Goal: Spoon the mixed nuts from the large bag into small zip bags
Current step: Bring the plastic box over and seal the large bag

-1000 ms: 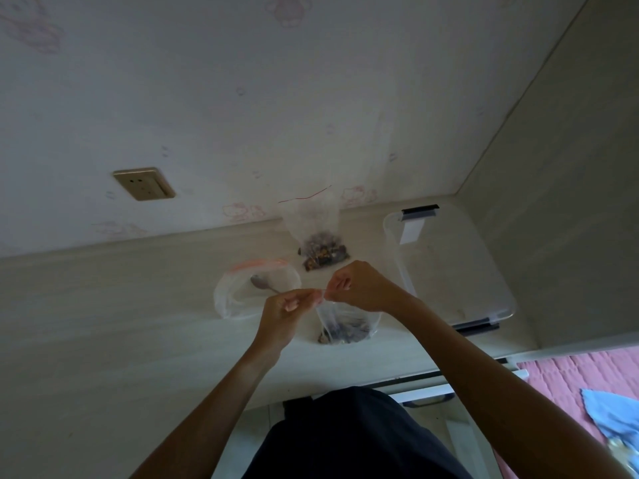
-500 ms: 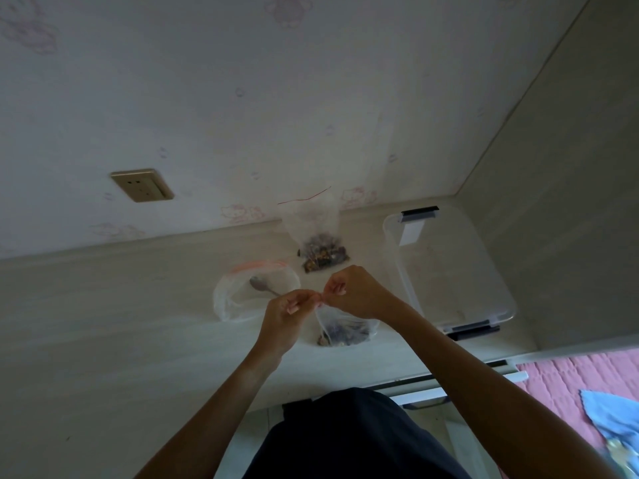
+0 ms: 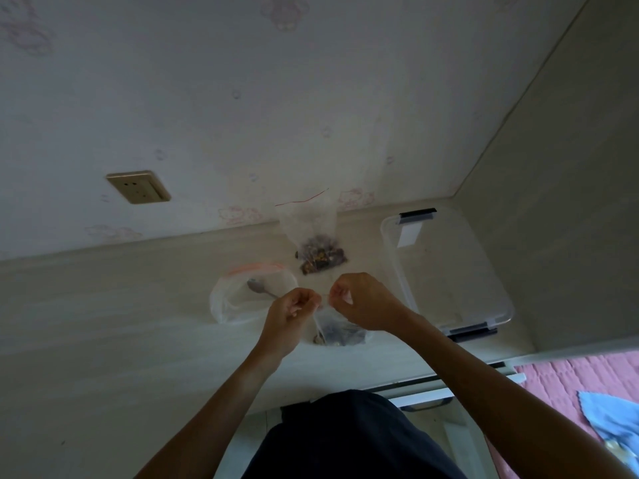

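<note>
Both hands point(image 3: 294, 307) lower, pinching small bag point(image 3: 337, 328)

Hidden, cropped and unclear parts of the scene

Both hands cover the top edge of the small zip bag point(image 3: 337, 331), so its seal cannot be read; the curled fingers point(image 3: 300, 305) hide their own tips. The spoon point(image 3: 260, 288) handle disappears behind the left hand point(image 3: 288, 318). Nuts in the far bag point(image 3: 320, 257) are perhaps mixed kinds, too dim to tell. The blue cloth point(image 3: 608, 423) and both forearms run off the frame.
</note>
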### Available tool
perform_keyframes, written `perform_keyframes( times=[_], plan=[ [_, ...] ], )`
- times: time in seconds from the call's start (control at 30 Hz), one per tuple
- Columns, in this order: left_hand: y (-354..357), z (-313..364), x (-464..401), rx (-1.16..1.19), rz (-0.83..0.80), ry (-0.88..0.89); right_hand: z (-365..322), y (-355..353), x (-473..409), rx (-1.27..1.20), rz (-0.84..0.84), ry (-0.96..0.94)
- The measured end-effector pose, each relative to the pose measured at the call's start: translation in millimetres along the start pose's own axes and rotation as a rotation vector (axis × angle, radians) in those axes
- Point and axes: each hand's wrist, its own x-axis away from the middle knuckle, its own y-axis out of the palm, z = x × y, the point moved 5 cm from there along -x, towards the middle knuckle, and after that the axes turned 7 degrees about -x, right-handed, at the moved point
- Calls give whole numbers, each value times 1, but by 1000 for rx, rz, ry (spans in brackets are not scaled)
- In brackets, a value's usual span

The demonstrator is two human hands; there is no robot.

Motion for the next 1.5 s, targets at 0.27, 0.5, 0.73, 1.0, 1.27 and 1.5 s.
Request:
perform_keyframes(
  times=[0.27,0.5,0.73,1.0,1.27,1.5],
  plan=[
    [-9,0,-1,47,11,-60,25,-22,19,-45,54,-48],
    [-21,-8,1,19,18,-96,50,-40,32,-59,63,28],
    [-31,-12,9,24,-8,-122,59,-47,41,-214,28,88],
    [-41,-13,31,-15,-61,-122,63,-34,48,-285,-83,68],
    [-53,-8,26,-60,-55,-69,57,-40,39,-275,-70,52],
    [-74,-6,-16,-90,22,-73,58,-56,-24,-264,146,124]
  ],
)
